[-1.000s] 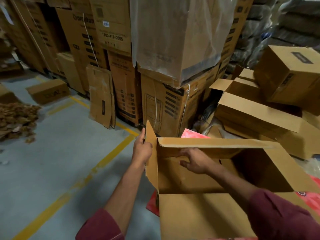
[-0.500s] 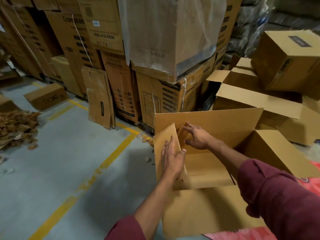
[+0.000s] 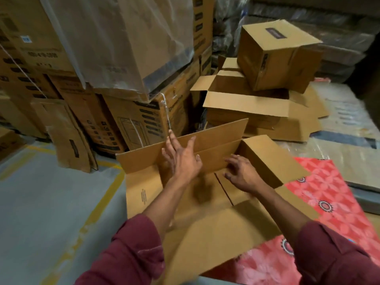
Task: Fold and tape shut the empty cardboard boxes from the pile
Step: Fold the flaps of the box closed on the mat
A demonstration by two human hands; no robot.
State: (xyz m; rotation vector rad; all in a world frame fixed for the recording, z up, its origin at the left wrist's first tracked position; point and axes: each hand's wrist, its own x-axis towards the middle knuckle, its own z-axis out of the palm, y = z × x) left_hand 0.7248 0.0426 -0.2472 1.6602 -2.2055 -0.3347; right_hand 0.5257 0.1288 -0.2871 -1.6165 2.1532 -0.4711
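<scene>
On the grey floor (image 3: 41,202), half over a red patterned mat (image 3: 320,194), sits the open cardboard box (image 3: 205,229) the person is working on. Both arms, in maroon sleeves, reach down into it. The left hand (image 3: 183,161) is spread, fingers (image 3: 171,144) straight and released, lying against the far flap (image 3: 216,133), which stands up; the fingertips reach its top edge. The right hand (image 3: 242,174) lies flat on an inner flap (image 3: 226,188) that is folded down inside the box, fingers relaxed and gripping nothing. To the right of that hand a side flap (image 3: 273,161) stands up, tilted. Just behind the box lies the pile of empty boxes (image 3: 257,108) (flaps splayed open), with one closed carton (image 3: 275,56) tilted on top. To the left stand tall stacks of printed cartons (image 3: 144,122), one draped in clear plastic sheet (image 3: 127,38). Yellow lines (image 3: 90,219) cross the floor.
</scene>
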